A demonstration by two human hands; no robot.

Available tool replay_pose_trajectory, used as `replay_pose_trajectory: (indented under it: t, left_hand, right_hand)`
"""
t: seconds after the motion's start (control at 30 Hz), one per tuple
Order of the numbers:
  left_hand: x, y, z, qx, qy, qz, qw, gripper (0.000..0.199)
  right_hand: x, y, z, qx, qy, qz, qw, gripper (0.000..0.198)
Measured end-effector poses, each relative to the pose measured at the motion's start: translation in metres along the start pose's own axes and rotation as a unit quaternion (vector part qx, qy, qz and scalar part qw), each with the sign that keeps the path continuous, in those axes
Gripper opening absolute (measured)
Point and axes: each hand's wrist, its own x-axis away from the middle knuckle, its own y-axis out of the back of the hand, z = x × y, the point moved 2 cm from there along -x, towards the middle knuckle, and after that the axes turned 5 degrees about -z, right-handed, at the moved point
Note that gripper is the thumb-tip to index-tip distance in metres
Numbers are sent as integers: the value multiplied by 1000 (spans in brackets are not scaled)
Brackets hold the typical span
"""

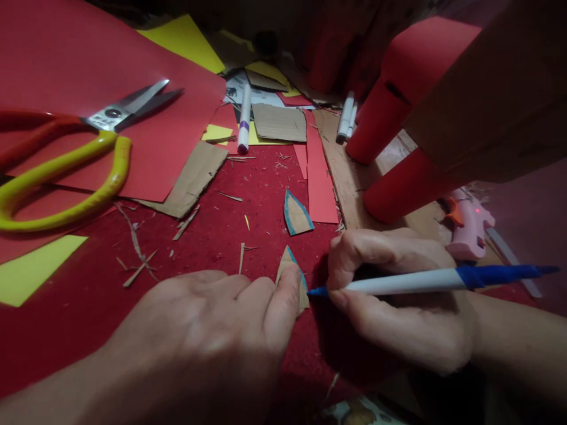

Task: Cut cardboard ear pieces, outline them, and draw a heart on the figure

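A small pointed cardboard piece (pixel 283 270) lies on the red surface, a blue line along its right edge. My left hand (pixel 212 319) presses it down with the index finger, the other fingers curled beneath and partly hidden. Closed around a white and blue marker (pixel 407 282) is my right hand (pixel 398 295). The marker's blue tip touches the piece's right edge. Just beyond lies a second pointed cardboard piece (pixel 297 213), with blue along its edges.
Scissors (pixel 110 118) with red and yellow handles lie open on red paper (pixel 177 136) at left. A purple-banded marker (pixel 244 121) and cardboard scraps (pixel 280 123) lie further back. Red tubes (pixel 398 183) and a pink glue gun (pixel 469 227) are at right.
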Motion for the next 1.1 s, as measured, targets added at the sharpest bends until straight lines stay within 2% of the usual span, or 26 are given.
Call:
replay_pose_trajectory:
  t: [0.17,0.37,0.53,0.7,0.87,1.0,1.1]
  left_hand:
    - [-7,16,5,-41,-12,26,999,39]
    - [-4,7,4,-44,-9,-43,998,39]
    - [-5,5,4,-34,-4,-43,998,43]
    - [-4,5,6,-40,-25,-41,998,40]
    - [-1,8,7,-47,-15,-58,997,43]
    - [-4,12,7,-48,-30,-7,998,38]
    - [-9,16,6,-50,-26,-6,998,41]
  right_hand:
    - [1,0,-1,14,0,-13,1000,19]
    - [-1,1,0,-6,3,6,1000,20]
    - [-1,0,0,16,-3,-24,1000,18]
    - [0,-1,0,11,-6,-10,1000,18]
    - [-1,1,1,9,-11,0,1000,18]
    - [-1,1,1,15,-12,-8,1000,17]
    - [-1,1,1,3,0,14,1000,18]
